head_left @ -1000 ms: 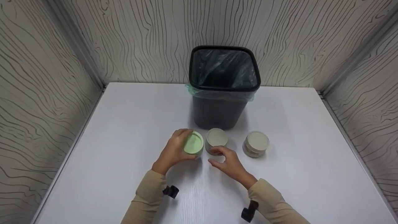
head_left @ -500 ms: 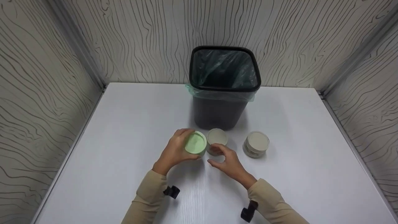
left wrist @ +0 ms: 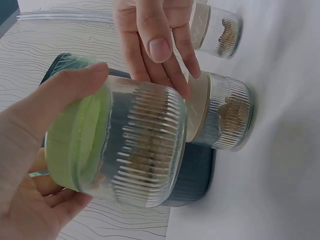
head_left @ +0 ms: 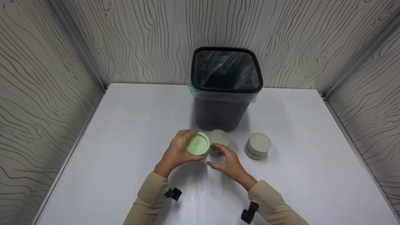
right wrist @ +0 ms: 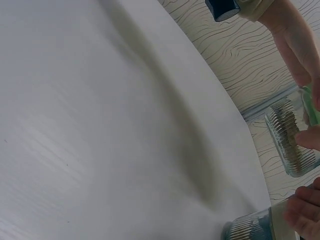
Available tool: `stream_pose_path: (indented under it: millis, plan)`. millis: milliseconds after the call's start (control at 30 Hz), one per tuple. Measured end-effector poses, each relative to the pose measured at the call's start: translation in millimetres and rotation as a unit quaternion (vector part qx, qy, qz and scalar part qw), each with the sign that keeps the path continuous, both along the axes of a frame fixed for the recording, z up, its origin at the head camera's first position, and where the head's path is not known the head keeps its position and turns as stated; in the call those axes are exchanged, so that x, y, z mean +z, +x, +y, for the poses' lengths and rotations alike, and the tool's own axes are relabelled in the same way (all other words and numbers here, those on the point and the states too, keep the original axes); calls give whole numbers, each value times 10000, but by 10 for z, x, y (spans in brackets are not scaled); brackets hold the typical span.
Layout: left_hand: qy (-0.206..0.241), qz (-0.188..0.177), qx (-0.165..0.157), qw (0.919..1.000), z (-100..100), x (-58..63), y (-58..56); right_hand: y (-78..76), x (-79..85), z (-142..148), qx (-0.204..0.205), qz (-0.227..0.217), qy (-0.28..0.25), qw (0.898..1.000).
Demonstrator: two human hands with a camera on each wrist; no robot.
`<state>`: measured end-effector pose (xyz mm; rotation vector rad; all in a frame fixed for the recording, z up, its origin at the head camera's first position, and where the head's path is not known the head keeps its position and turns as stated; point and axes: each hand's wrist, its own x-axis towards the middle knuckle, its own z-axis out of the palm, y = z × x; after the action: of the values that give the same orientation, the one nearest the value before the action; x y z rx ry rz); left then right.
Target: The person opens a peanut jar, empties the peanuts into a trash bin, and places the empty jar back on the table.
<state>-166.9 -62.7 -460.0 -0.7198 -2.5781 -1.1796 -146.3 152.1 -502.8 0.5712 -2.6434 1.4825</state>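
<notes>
Jar, green-lidded [head_left: 198, 144]: held above the table [head_left: 134, 112], left hand [head_left: 178, 150] gripping mainly round its lid [left wrist: 70, 145].
Right hand [head_left: 231, 163]: fingers loosely curved, holding nothing, at its four o'clock.
Lid-only hold: lid might slip or pull loose, dropping the glass.
Beige-lidded jar [head_left: 219, 137]: close at two o'clock; a sideways bump could chip either.
Ribbed glass walls [left wrist: 145, 165]: clear, rounded, probably slick.
Trash bin [head_left: 218, 114], one o'clock: smooth, dark, crinkled translucent liner [head_left: 223, 96].
</notes>
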Motion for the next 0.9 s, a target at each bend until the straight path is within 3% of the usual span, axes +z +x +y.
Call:
stream_pose_path:
  millis: [233, 900]
  plan:
    - [70, -165, -15, 9998, 34, 9, 13, 6, 1, -19, 66, 50, -106, 9999]
    - [110, -156, -107, 9998, 135, 43, 29, 2, 9, -60, -157, -201, -319, 9992]
